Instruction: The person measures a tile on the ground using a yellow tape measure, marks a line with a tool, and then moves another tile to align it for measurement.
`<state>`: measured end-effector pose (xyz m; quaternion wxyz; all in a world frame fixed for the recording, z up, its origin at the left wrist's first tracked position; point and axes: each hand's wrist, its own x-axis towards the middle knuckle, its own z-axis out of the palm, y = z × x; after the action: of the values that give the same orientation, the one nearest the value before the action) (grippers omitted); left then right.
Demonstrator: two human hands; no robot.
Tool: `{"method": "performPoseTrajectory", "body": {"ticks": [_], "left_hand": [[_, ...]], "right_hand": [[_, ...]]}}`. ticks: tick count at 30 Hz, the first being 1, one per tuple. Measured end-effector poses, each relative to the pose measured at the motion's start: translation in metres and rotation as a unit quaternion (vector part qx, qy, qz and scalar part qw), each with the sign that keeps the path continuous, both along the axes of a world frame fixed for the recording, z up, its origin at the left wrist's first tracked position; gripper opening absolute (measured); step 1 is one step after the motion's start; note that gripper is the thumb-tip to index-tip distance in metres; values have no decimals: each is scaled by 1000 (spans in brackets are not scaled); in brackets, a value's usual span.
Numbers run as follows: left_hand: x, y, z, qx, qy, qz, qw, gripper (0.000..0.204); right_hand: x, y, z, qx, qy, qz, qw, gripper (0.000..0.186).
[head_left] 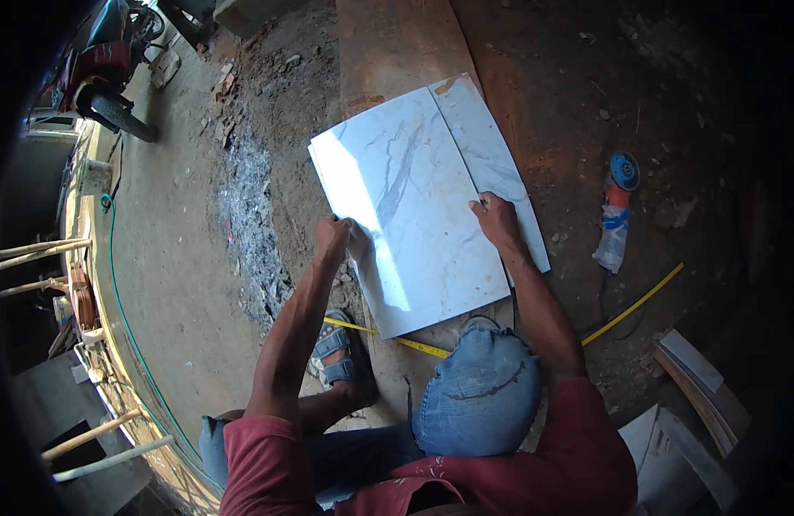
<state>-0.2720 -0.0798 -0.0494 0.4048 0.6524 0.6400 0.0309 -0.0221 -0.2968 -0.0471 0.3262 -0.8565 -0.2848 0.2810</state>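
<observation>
Left fingers (pixel 330 229) and right fingers (pixel 493 210) pinch opposite edges of the rectangular, grey-veined white tile (pixel 418 206) between them, seemingly for balance.

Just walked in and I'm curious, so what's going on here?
A person's left hand and right hand grip opposite edges of a glossy white, grey-veined rectangular tile. It partly covers a second white, grey-veined tile. A red angle grinder with a blue disc lies off to the right.

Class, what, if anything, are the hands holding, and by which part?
The left hand and right hand grip the upper marbled tile by its opposite side edges.
</observation>
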Motion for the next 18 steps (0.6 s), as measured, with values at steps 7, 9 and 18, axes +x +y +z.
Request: {"method": "performPoseTrajectory", "body": {"ticks": [7, 9, 18], "left_hand": [[-4, 16, -3, -101, -82, 4, 992, 32], [7, 4, 8, -122, -87, -11, 989, 32], [-16, 14, 17, -138, -59, -46, 988, 53]], "right_hand": [[11, 13, 2, -13, -95, 101, 990, 23], [22, 12, 4, -30, -144, 147, 978, 16], [23, -36, 76, 165, 30, 1, 986, 28]]}}
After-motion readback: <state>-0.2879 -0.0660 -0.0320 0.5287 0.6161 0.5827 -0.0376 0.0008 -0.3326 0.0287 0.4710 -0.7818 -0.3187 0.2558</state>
